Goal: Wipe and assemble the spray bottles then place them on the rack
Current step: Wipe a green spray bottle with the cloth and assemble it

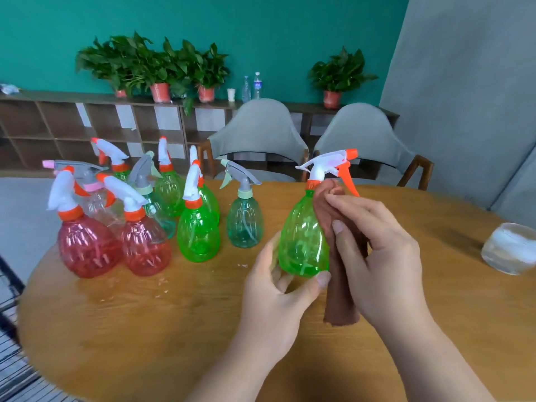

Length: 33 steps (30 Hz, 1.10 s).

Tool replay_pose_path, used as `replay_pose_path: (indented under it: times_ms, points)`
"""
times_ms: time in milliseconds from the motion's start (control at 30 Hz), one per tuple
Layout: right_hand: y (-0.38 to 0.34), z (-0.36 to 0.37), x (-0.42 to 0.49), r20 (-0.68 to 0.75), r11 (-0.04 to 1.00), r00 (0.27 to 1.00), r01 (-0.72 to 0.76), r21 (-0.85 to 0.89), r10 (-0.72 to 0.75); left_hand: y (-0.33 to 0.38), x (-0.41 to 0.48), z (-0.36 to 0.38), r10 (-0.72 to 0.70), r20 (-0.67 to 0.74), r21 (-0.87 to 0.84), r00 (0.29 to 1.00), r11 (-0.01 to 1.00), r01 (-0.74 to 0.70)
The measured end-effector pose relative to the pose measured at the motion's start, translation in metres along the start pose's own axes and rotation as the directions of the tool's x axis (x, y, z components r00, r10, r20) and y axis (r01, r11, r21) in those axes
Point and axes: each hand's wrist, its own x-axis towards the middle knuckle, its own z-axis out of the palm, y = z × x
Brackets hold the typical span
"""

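Left grip [275, 288] curled round green bottle [303, 236] base. Right grip [383, 256] pinches brown cloth [342, 307] against bottle just above; wipe firmly, left grip turning bottle between strokes.

The green spray bottle [303, 236] is glossy, see-through plastic, and the brown cloth [342, 300] pressed to it looks matt and softly napped. The table [145, 329] shows smooth wood grain with a faint sheen; at 9 o'clock the red bottles [87, 248] gleam in the same shiny plastic.
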Motion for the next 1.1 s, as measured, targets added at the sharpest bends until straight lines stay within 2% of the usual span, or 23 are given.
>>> replay_pose_path:
  times_ms: [100, 200, 333, 567, 700, 800, 967, 1100]
  points:
    - [-0.004, 0.012, -0.003, -0.018, 0.996, 0.999, 0.028, -0.084, -0.029, 0.001, 0.01, -0.009, 0.009, -0.032, -0.021, 0.999, 1.0, -0.01]
    - [-0.005, 0.02, -0.007, 0.005, 0.997, 0.998, 0.062, -0.054, -0.061, 0.005, 0.018, -0.017, 0.022, -0.065, -0.062, 0.998, 0.998, -0.026]
    - [0.001, 0.024, -0.008, 0.037, 0.994, 0.994, 0.102, -0.029, -0.101, 0.005, 0.022, -0.024, 0.022, -0.042, -0.055, 0.999, 0.998, -0.024]
    - [0.008, 0.021, 0.0, -0.049, 0.997, 0.998, 0.033, -0.074, -0.036, 0.003, 0.01, -0.02, 0.025, 0.014, 0.097, 1.0, 0.995, -0.026]
    - [0.007, 0.019, -0.005, -0.055, 0.999, 0.998, 0.009, -0.054, -0.012, 0.006, 0.01, -0.014, -0.002, -0.003, 0.025, 1.0, 1.0, 0.002]
    - [0.005, 0.016, -0.009, -0.007, 1.0, 1.0, 0.022, -0.021, -0.022, 0.008, 0.013, -0.012, -0.002, -0.037, -0.048, 0.999, 0.999, 0.0]
    - [0.008, 0.011, -0.012, 0.012, 0.999, 1.0, 0.02, 0.025, -0.02, 0.012, 0.009, -0.013, -0.057, 0.007, -0.16, 0.998, 0.985, 0.057]
    - [0.014, 0.006, -0.01, 0.023, 0.998, 1.0, 0.001, 0.055, -0.002, 0.014, 0.009, -0.016, -0.057, 0.02, -0.121, 0.998, 0.991, 0.059]
